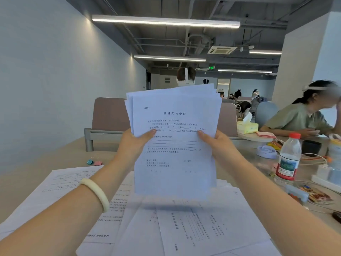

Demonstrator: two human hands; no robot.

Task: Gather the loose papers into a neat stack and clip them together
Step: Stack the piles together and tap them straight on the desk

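Note:
I hold a bundle of printed white papers (175, 163) upright above the desk, its top edges fanned and uneven. My left hand (134, 143) grips the bundle's left edge, thumb across the front sheet. My right hand (219, 145) grips the right edge the same way. More loose papers (184, 228) lie spread and overlapping on the desk below. Two binder clips, one blue (90, 161) and one pink (97, 163), sit on the desk to the far left.
A water bottle (287, 159) with a red cap stands at the right, beside cables, a power strip (324, 174) and small clutter. A tissue box (247, 127) and a divider panel (108, 115) stand at the back. A person (302, 117) sits at the right.

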